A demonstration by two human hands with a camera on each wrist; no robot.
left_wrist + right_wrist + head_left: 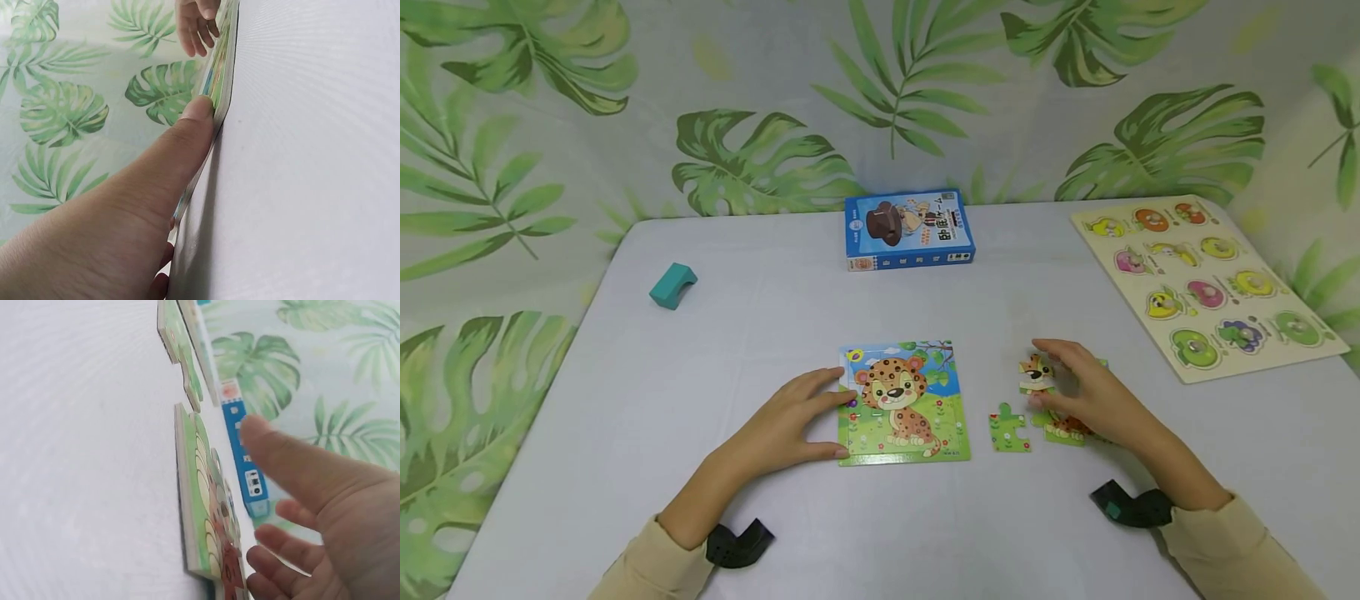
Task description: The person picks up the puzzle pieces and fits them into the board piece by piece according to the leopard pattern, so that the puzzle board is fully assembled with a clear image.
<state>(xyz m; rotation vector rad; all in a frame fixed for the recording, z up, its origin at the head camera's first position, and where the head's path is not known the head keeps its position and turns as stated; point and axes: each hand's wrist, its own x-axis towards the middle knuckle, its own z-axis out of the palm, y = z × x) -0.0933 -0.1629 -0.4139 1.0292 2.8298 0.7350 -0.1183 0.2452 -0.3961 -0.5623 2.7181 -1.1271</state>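
My left hand (790, 419) rests at the left side of a square leopard puzzle (917, 425), its fingertips on the left border and its thumb at the lower left corner. In the left wrist view the thumb (198, 107) touches the board's edge. My right hand (1093, 392) hovers with spread, slightly bent fingers over a small group of puzzle pieces (1065, 429). A piece with a leopard face (1036, 374) shows between its thumb and forefinger, neither visibly pinching it. One green puzzle piece (1009, 431) lies apart, between the board and that group.
A blue game box (910, 233) lies at the back middle of the table. To the right is a fruit peg board (1210, 292). A teal arched block (673, 286) sits at the back left. Leaf-patterned cloth (760, 158) hangs behind the table.
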